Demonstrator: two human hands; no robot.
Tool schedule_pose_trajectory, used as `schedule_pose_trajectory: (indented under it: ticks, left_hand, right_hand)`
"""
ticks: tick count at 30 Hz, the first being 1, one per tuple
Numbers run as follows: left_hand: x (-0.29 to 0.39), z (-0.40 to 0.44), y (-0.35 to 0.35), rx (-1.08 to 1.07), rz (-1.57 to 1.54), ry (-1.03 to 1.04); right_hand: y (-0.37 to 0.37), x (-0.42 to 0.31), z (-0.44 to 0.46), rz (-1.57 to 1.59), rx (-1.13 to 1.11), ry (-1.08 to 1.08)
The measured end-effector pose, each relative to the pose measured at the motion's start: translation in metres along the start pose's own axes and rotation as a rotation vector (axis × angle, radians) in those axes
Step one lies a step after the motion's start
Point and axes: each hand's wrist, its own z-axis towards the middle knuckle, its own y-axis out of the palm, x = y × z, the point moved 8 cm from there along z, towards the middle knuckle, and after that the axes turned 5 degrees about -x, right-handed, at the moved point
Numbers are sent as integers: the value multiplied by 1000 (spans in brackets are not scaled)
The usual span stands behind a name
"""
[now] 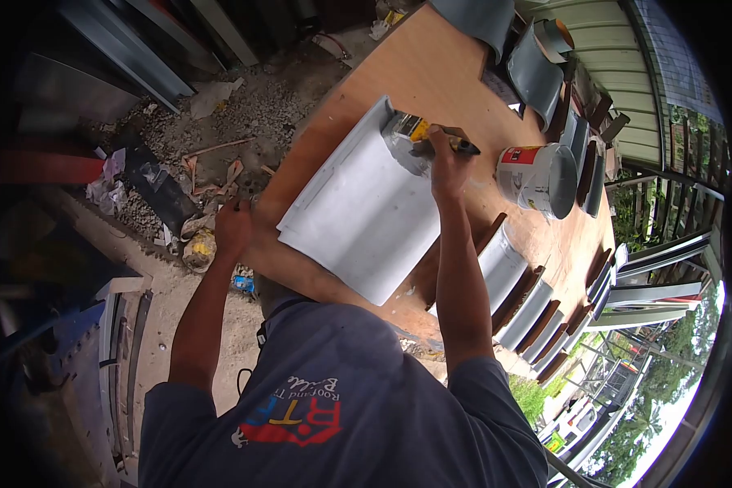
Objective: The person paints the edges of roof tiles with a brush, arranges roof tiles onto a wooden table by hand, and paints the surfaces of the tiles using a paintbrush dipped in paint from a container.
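Observation:
A white roof tile (pixel 362 213) lies on the brown wooden table (pixel 415 61), with a wet grey patch of paint at its upper right corner. My right hand (pixel 449 163) is closed round the handle of a paintbrush (pixel 419 130), whose bristles touch that grey patch. My left hand (pixel 234 224) is beside the table's left edge, away from the tile, with its fingers curled; whether it holds anything is too small to tell. To the right of my right hand, a white paint bucket (pixel 537 177) with grey smears on it is tilted in view.
Curved grey and white tiles (pixel 503 264) stand in a row along the table's right side. More grey tiles (pixel 535 73) lie at the far end. Gravel (pixel 264 114), scraps and a dark tile are on the ground at the left. Metal sheets (pixel 130 49) lean at the upper left.

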Motion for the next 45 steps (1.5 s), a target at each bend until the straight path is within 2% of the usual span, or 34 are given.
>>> schedule_pose_trajectory:
  ticks: [1,2,4,6,8,10,12,16,19,21,22,24,28,30,31,32,34,35,36,38,45]
  left_hand:
    - [-2,1,2,-8,-5,-10]
    - [-3,3,3,-11,-7,-9]
    - [-6,4,4,-43,-14,-22]
    - [-2,3,3,-59,-17,-34]
    - [-4,4,4,-72,-19,-50]
    - [-5,5,4,1,-2,1]
    - [-4,4,4,6,-11,-7]
    - [7,-3,-1,-10,-39,-19]
    - [9,-4,-1,-10,-32,12]
    - [6,-1,-1,-7,-50,12]
    - [3,-1,2,-15,-65,4]
    - [-1,2,4,10,-48,28]
    - [0,2,3,1,-8,7]
    - [0,4,1,10,9,5]
    - [-1,3,2,12,26,2]
    - [-2,3,3,10,31,6]
    - [3,1,2,3,25,16]
    - [6,0,0,12,25,18]
    - [10,-4,-2,6,28,3]
    - [14,-5,-3,-1,30,-3]
    - [7,-2,-2,51,28,25]
  right_hand:
    - [-1,6,-1,231,-15,76]
    - [-8,7,-3,227,-15,76]
    - [-31,9,-10,-361,-20,-47]
    - [-50,18,-15,-429,-32,-51]
    - [-53,-2,-20,-822,-55,-222]
    - [-48,-29,-25,-796,-53,-192]
    - [-37,-53,-29,-970,-20,-256]
    - [-14,-18,-16,-879,6,-283]
    - [10,-8,-3,-680,42,-246]
    - [15,-4,4,-300,39,-83]
    - [17,-11,3,-297,47,-81]
    - [19,-14,-1,199,13,-19]
    - [-1,-7,-17,230,-40,-19]
    - [9,-37,-36,-220,-221,-496]
    - [18,-35,-44,-327,-360,-527]
    - [15,-34,-48,-326,-353,-525]
    - [19,-33,-46,-540,-366,-368]
    - [17,-39,-45,-514,-348,-331]
    - [21,-48,-45,-509,-344,-331]
    - [22,-72,-45,-307,-234,-451]
    - [32,-48,-30,-358,-165,-372]
